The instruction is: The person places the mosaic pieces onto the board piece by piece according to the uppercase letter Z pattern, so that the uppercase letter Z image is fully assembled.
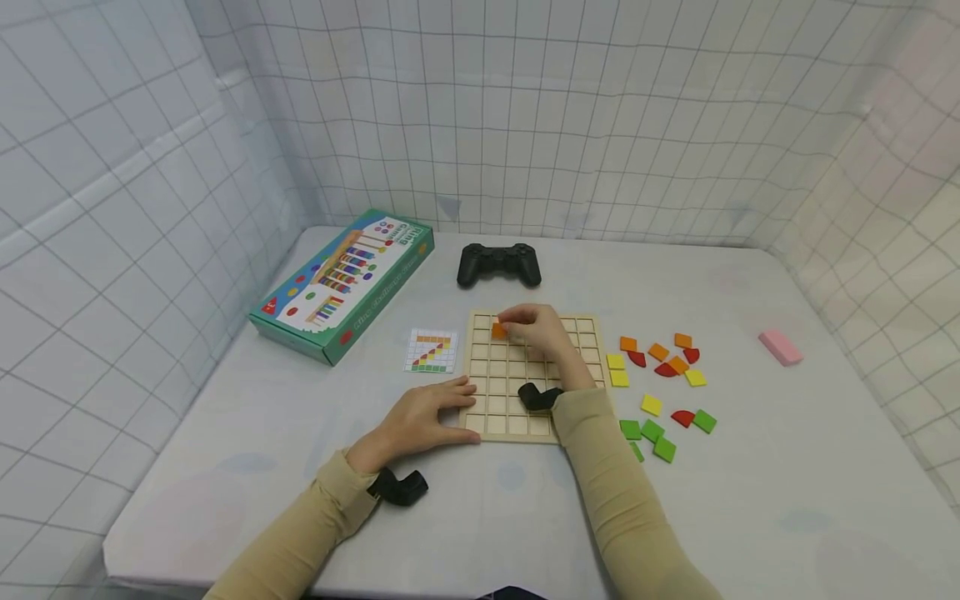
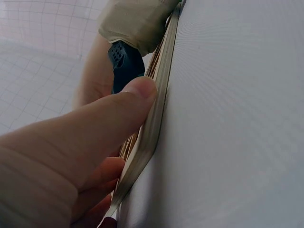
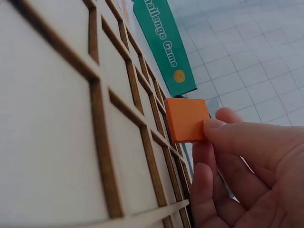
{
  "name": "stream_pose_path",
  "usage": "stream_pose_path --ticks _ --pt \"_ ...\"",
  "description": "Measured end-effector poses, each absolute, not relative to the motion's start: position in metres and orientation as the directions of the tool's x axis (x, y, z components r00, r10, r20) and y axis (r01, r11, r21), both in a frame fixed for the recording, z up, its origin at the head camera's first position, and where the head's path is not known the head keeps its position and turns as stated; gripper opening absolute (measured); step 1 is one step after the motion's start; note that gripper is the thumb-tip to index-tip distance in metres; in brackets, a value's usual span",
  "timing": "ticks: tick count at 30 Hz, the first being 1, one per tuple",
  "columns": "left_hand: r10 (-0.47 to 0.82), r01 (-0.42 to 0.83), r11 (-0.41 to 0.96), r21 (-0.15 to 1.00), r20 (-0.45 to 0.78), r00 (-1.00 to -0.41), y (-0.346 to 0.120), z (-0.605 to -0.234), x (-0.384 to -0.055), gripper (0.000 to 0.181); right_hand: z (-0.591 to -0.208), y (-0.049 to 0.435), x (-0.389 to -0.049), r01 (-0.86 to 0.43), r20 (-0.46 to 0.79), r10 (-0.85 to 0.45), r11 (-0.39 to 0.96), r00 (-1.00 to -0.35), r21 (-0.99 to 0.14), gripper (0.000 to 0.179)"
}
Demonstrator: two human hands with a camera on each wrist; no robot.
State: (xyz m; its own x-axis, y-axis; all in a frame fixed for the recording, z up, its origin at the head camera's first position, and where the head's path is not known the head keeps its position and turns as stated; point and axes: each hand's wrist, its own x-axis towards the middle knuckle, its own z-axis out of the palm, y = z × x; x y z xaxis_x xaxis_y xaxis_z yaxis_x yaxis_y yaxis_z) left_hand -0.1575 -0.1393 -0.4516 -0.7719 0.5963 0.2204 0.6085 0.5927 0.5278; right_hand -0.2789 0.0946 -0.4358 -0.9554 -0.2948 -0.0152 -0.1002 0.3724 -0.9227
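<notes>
Right hand: thumb and fingers narrowed in a pinch on one orange square tile. Tile is gripped along one side; most of its flat face projects past the thumb tip, uncovered. Position: over the gridded wooden board, near its far left corner; whether tile touches board, cannot tell. Left hand: fingers spread, thumb against the board's near edge, other fingertips at its left edge. Pattern card lies just left of the board; loose green tiles lie to the right.
</notes>
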Motion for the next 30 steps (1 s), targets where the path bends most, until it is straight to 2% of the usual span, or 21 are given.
stream_pose_path --ticks 17,22,26,30 --pt "0.601 0.621 0.595 0.51 0.23 -0.765 -0.139 -0.451 -0.157 0.061 -0.442 0.089 -0.28 -0.151 0.001 -0.257 0.565 -0.966 -0.811 0.015" --pt "0.601 0.621 0.595 0.511 0.231 -0.765 -0.139 -0.45 -0.157 0.061 -0.439 0.09 -0.279 -0.187 0.012 -0.28 0.609 -0.96 -0.771 0.02" --pt "0.602 0.621 0.593 0.512 0.231 -0.764 -0.139 -0.451 -0.157 0.061 -0.429 0.099 -0.277 -0.185 0.03 -0.271 0.568 -0.962 -0.802 0.029" --pt "0.604 0.626 0.589 0.511 0.236 -0.761 -0.14 -0.451 -0.156 0.062 -0.413 0.118 -0.273 -0.204 0.085 -0.262 0.469 -0.961 -0.859 0.036"
